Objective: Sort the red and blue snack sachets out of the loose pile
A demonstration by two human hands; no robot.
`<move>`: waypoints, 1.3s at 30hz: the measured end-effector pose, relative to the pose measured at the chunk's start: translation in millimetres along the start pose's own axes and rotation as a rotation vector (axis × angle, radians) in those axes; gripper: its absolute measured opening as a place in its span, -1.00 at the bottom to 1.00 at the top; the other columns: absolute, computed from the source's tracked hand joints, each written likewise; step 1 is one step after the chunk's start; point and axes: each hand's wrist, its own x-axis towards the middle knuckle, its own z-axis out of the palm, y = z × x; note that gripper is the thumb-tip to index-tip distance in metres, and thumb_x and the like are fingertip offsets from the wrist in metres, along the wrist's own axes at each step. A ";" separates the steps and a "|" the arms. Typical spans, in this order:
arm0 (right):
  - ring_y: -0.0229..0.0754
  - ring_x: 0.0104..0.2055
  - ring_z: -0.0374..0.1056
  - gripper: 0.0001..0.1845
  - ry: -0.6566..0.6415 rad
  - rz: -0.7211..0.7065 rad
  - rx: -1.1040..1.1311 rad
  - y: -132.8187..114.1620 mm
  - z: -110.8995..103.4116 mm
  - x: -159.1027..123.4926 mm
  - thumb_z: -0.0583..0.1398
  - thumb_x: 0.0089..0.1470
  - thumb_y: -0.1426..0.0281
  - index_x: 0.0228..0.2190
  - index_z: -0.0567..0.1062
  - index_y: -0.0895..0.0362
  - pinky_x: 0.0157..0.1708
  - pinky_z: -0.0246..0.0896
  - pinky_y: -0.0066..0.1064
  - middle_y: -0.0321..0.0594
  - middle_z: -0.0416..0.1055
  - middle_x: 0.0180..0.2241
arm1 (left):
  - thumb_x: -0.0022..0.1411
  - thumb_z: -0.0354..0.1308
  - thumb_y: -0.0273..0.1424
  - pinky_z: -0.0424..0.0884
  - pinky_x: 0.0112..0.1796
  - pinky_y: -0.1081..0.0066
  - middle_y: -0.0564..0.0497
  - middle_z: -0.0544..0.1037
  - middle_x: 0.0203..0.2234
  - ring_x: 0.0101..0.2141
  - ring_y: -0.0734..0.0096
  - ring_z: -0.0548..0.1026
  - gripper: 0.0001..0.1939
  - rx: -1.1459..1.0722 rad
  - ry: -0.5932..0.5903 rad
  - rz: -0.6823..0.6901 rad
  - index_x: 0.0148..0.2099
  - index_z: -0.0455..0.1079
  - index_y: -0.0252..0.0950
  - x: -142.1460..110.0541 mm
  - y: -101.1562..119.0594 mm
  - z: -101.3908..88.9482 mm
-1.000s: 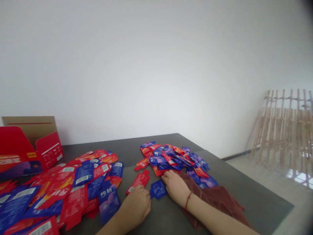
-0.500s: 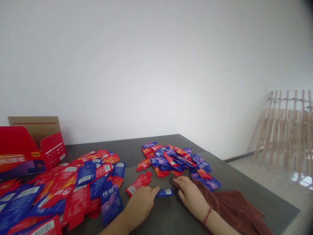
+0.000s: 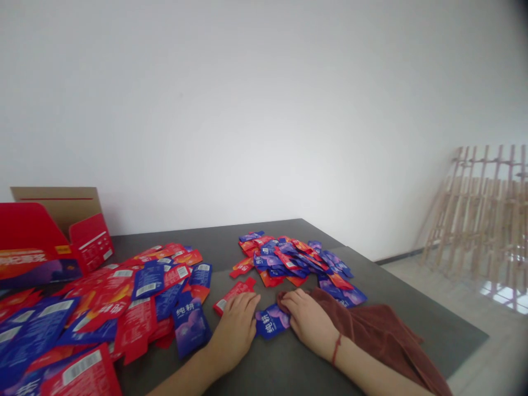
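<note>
A blue printed sachet (image 3: 271,322) lies flat on the dark table between my hands, its white characters facing up. My right hand (image 3: 309,322) rests against its right end and partly covers it, beside a brown towel (image 3: 379,330). My left hand (image 3: 235,330) lies just left of the sachet, fingers together, close to its left edge. Under those fingertips' far side is a red sachet (image 3: 233,295), which they nearly touch. A loose heap of blue and red sachets (image 3: 289,261) sits just beyond both hands.
A larger spread of red and blue sachets (image 3: 136,308) covers the table's left side, beside an open red cardboard box (image 3: 53,236). The dark grey table (image 3: 206,236) ends at a corner ahead and an edge on the right. A wooden lattice (image 3: 478,203) leans on the wall beyond.
The blue sachet, seen edge-on before, now lies flat with its printed face up. My hands have closed in on it from both sides, and the towel has shifted with my right hand.
</note>
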 end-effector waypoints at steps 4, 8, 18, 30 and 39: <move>-0.04 -0.16 0.22 -0.77 -0.113 0.024 -0.169 -16.9 3.7 19.0 0.06 0.09 0.57 -0.25 0.48 0.21 -0.07 0.13 -0.21 -0.08 0.40 -0.23 | 0.15 -0.06 -0.57 0.11 0.16 0.08 -0.16 0.33 0.15 0.17 0.14 0.22 -0.46 0.118 -0.082 -0.042 0.20 0.22 -0.37 0.2 1.3 2.5; -0.04 -0.13 0.20 -0.76 -0.137 -0.127 -0.134 -39.6 7.7 25.2 0.05 0.13 0.51 -0.21 0.47 0.21 -0.06 0.10 -0.21 -0.08 0.40 -0.19 | 0.12 -0.06 -0.59 0.08 0.17 0.07 -0.19 0.30 0.18 0.18 0.12 0.19 -0.42 0.150 -0.149 -0.093 0.22 0.21 -0.43 3.1 0.8 6.0; -0.10 0.00 0.16 -0.56 -0.137 -0.159 0.105 -18.1 -17.9 -15.5 0.05 0.05 0.58 -0.04 0.44 0.07 0.03 0.06 -0.26 -0.18 0.35 -0.04 | 0.13 -0.03 -0.59 0.00 0.18 0.01 -0.09 0.37 0.13 0.19 0.13 0.16 -0.50 0.143 -0.107 -0.046 0.13 0.33 -0.27 6.7 -15.9 10.3; -0.12 -0.03 0.16 -0.64 -0.196 -0.322 0.072 -39.1 -9.9 -2.8 0.09 0.11 0.48 -0.04 0.44 0.04 -0.01 0.07 -0.29 -0.22 0.34 -0.05 | 0.21 -0.04 -0.56 0.01 0.17 0.01 -0.06 0.38 0.12 0.19 0.15 0.16 -0.55 0.141 -0.108 -0.017 0.13 0.34 -0.22 9.2 -18.2 10.3; -0.11 -0.08 0.19 -0.57 -0.089 -0.009 0.025 -0.7 -16.6 1.0 0.02 0.03 0.62 -0.10 0.48 0.12 -0.05 0.11 -0.32 -0.16 0.35 -0.11 | 0.19 0.00 -0.54 0.01 0.18 0.02 -0.08 0.38 0.11 0.18 0.11 0.17 -0.55 0.138 -0.109 -0.008 0.13 0.35 -0.24 10.0 -14.9 9.8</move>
